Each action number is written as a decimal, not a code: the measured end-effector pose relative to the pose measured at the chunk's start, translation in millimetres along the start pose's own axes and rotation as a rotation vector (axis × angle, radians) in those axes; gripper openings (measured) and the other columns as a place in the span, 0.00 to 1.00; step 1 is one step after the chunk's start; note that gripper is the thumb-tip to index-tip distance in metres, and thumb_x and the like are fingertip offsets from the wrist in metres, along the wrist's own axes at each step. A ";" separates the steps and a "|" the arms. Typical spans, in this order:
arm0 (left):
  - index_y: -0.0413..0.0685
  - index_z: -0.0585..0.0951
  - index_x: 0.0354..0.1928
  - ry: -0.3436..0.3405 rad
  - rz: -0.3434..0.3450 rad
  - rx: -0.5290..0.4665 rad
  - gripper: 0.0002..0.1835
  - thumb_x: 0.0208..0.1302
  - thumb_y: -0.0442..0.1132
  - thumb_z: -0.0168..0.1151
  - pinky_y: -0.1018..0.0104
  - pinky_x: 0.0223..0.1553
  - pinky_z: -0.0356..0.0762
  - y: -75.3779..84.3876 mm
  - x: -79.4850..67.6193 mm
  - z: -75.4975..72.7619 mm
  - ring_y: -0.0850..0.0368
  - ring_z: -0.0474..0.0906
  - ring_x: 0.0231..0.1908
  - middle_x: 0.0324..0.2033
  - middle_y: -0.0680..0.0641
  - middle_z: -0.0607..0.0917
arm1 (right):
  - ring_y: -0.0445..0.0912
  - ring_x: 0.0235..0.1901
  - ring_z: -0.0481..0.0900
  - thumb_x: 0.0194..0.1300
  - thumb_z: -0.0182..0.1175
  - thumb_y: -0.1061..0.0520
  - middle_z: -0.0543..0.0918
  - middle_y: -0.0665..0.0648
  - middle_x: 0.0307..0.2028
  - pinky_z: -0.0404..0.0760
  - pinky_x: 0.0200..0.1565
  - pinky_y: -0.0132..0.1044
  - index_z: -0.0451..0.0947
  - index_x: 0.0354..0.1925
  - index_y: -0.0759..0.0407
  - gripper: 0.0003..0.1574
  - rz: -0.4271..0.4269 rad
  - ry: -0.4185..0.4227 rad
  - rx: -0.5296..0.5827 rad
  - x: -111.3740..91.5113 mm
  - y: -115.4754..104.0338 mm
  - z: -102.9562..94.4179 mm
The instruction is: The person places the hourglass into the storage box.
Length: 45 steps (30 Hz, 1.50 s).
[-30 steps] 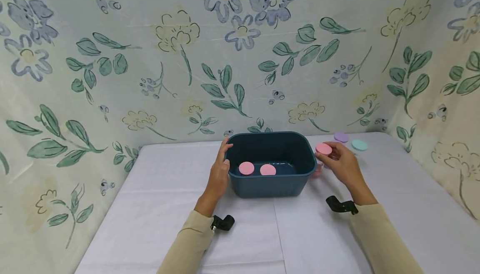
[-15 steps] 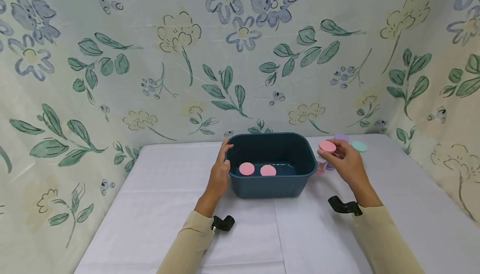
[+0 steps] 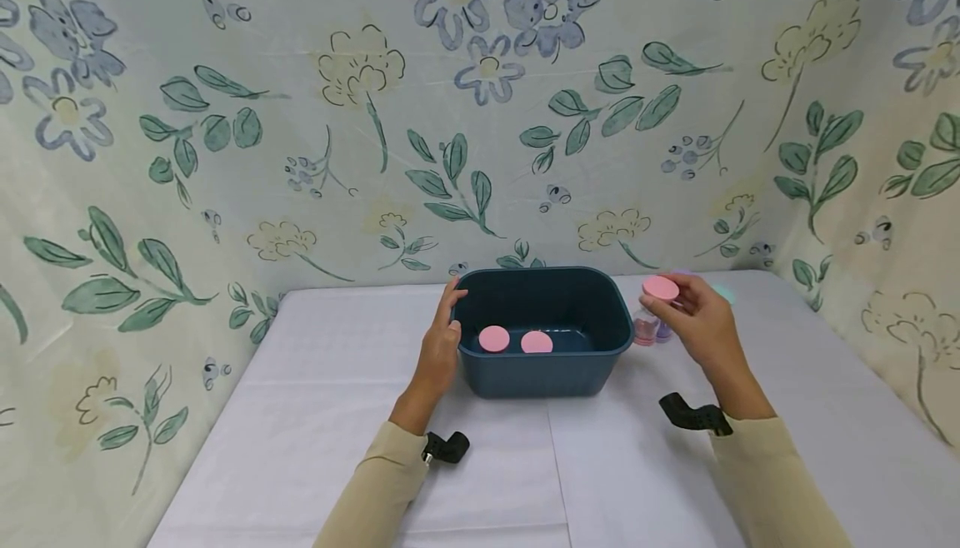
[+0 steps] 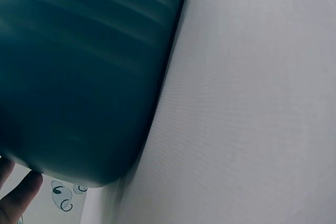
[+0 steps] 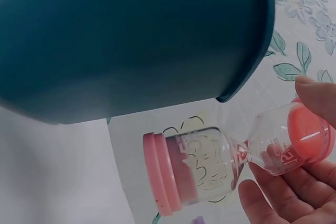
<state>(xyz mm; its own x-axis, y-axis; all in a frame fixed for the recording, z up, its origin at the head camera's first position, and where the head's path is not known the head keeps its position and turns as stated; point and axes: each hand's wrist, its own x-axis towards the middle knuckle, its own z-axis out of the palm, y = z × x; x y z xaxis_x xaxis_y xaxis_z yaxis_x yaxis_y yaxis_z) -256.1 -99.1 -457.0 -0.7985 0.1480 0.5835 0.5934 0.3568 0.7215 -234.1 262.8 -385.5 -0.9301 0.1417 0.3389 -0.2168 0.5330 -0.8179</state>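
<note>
The right hand (image 3: 701, 319) holds a clear glass sand timer with round pink end caps (image 5: 207, 163), just right of a dark teal, rectangular plastic bin with rounded corners (image 3: 536, 375). Thumb and fingers are clamped round the timer's upper end, one pink cap facing up and the other below; the timer leans slightly, and pinkish sand shows in its lower bulb. Whether its base touches the desk (image 3: 337, 365), spread with white cloth, I cannot tell.

The left hand (image 3: 435, 356) rests against the bin's left side, its fingers fairly straight and up near the rim, the thumb apart from them.

Inside the bin, two pink round tops (image 3: 494, 339) sit side by side toward the front left. Behind the right hand, partly hidden, are a purple item (image 3: 664, 331) and a pale mint round top (image 3: 724, 291).

Beige sleeves (image 3: 382, 473) cover the forearms, and a floral fabric backdrop (image 3: 300, 115) hangs behind the desk.
</note>
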 end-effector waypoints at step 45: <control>0.51 0.57 0.72 -0.008 0.001 0.000 0.30 0.71 0.51 0.31 0.34 0.65 0.50 -1.3 -1.3 -1.0 0.53 0.45 0.74 0.75 0.53 0.50 | 0.41 0.52 0.78 0.58 0.68 0.61 0.78 0.56 0.56 0.75 0.49 0.23 0.71 0.63 0.59 0.35 -0.152 0.087 0.258 -23.0 -57.4 -4.0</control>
<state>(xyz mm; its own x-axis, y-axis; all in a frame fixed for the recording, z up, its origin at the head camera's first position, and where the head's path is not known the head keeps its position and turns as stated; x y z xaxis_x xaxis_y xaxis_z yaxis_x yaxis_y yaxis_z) -255.8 -100.7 -458.3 -0.7987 0.1554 0.5813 0.5942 0.3563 0.7211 -199.1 232.3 -344.5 -0.8548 0.1533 0.4959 -0.4300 0.3257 -0.8420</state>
